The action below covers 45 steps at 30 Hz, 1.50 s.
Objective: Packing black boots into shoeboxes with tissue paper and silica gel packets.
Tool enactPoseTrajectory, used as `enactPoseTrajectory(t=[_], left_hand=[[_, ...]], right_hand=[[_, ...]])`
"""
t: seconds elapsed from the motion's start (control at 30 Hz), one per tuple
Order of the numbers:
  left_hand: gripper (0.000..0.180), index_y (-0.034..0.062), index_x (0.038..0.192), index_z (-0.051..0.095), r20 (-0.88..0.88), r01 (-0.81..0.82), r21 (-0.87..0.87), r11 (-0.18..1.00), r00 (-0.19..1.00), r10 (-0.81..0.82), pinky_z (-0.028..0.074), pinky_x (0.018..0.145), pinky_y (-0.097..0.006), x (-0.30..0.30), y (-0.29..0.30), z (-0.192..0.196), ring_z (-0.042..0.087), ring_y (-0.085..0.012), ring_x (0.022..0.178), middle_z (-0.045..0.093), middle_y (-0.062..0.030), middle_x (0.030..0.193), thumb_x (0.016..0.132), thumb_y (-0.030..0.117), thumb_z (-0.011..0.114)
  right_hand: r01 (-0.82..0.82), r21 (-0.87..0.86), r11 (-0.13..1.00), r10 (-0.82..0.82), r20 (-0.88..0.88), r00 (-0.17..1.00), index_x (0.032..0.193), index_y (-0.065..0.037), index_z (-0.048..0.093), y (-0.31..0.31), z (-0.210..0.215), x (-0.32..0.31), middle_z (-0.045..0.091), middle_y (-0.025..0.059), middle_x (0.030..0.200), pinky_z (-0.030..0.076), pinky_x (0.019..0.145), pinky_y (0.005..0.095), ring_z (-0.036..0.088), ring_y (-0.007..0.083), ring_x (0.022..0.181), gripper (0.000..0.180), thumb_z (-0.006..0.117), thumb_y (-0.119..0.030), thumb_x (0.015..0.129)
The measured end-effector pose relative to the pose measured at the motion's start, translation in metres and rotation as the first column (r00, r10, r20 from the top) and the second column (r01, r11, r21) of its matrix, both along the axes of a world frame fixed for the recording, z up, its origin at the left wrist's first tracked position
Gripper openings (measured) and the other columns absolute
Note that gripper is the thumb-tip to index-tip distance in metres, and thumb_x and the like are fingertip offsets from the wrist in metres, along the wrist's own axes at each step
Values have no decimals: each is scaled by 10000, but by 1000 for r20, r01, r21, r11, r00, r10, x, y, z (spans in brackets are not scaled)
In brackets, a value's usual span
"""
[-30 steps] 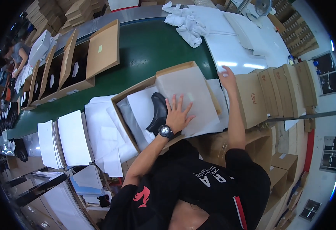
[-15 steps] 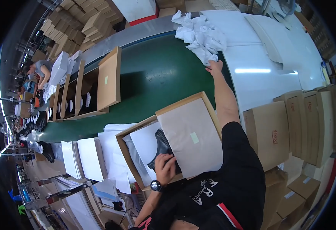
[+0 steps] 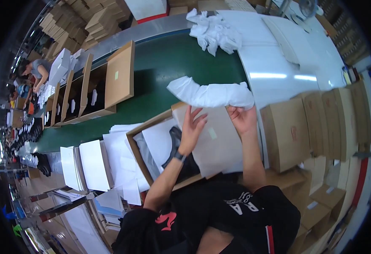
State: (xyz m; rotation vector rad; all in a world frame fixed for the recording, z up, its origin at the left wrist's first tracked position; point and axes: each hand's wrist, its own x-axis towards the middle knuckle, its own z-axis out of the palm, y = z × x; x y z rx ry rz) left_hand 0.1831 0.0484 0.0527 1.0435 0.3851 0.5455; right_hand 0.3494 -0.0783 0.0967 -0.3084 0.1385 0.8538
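Note:
A long bundle of crumpled white paper (image 3: 215, 95) is raised above the far edge of the box, pinched near its right end by my right hand (image 3: 242, 120). Below the bundle's left part, my left hand (image 3: 191, 129) has its fingers spread; whether a fingertip touches the paper I cannot tell. The open cardboard shoe box (image 3: 136, 146) is right in front of me. Inside lie black shoes (image 3: 175, 142), white paper and a brown sheet (image 3: 208, 146) with a pale label, which covers the right side.
More crumpled white paper (image 3: 215, 34) lies at the far end of the green belt (image 3: 168, 59). Open shoe boxes (image 3: 119, 80) line the belt at left. Stacked white sheets (image 3: 94, 165) stand beside my box, cardboard boxes (image 3: 285, 135) at right. A co-worker (image 3: 39, 72) is far left.
My right hand has come back from the far pile with a bundle of white paper. My left hand has left the shoe and risen toward the bundle, fingers spreading.

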Motion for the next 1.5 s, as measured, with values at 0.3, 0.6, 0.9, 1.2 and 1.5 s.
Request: enactPoseTrajectory(t=[0.3,0.6,0.9,1.2,1.5], left_hand=[[440,117,1329,395,72,143,-445,884,990,-124,627,707,-405,-43,28,58,669,-227,902,592,-84,1189,928,47,563],[443,84,1402,480,-37,301,-220,928,948,-316,478,503,-233,-171,36,64,624,-111,639,664,-41,957,972,100,581],[506,22,1029,646,41,-326,357,875,942,334,462,715,-241,-224,39,48,566,-104,761,635,-16,908,1079,457,392],[628,63,1167,605,219,132,-511,850,975,-19,524,901,-331,-220,38,65,647,-174,975,661,-62,1055,1060,578,262],[807,-3,1054,674,-340,-10,-243,970,937,-76,465,695,-312,-206,13,-10,592,-141,769,662,-54,866,1026,673,234]], right_hand=[[519,-171,837,-76,905,419,1485,-115,289,-48,28,-171,490,139,1351,440,1047,482,517,324,1249,766,728,-198,863],[740,-6,673,604,581,-545,1285,-91,590,-1,55,-240,567,136,1266,333,1087,525,556,331,1160,638,853,-246,725],[53,-428,902,376,841,389,1124,-16,576,35,46,-290,623,9,979,436,745,207,538,48,873,249,664,-203,986],[616,-165,770,342,922,-181,1369,-17,496,65,20,-295,431,219,1383,256,1102,453,436,367,1233,436,391,-305,1059],[722,-459,517,683,730,-25,1366,-52,549,24,-15,-264,562,166,1238,498,832,427,610,313,983,574,725,-343,904]])
